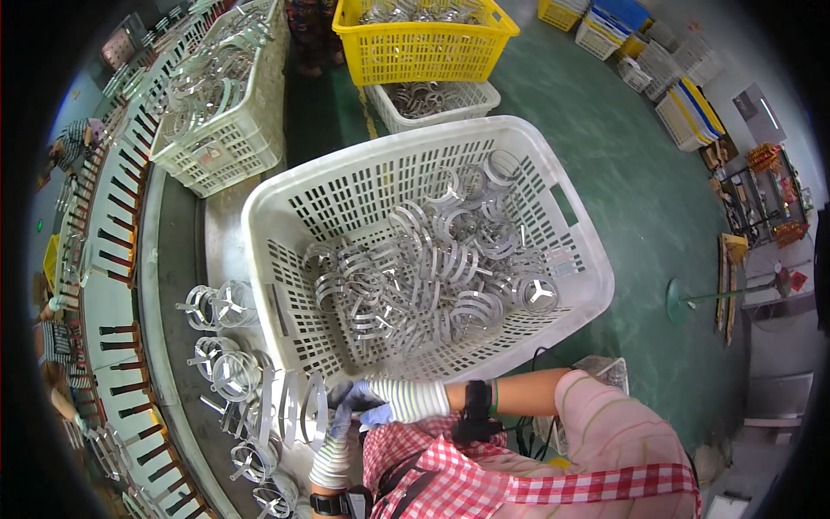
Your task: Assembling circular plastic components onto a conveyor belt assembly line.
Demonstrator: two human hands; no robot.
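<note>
Both my hands are gloved in striped knit with grey-blue fingers, close together at the near edge of a big white basket [406,160]. My left hand [340,430] comes up from below, its fingers closed at a ring-shaped metal part [316,406]. My right hand [372,400] reaches in from the right, fingers bent and pressed in beside the left ones at the same part. My fingers partly hide what lies between them. More upright rings [289,408] stand just left of the hands. Inside the basket lies a loose heap of shiny metal rings [432,268], some with spokes and stems.
Along the left runs a conveyor [121,298] with dark slats; people work beyond it. Spoked rings [233,376] lie on the metal table edge. A filled white crate [216,156] and a yellow crate [424,60] stand at the back. A fan [679,300] stands right.
</note>
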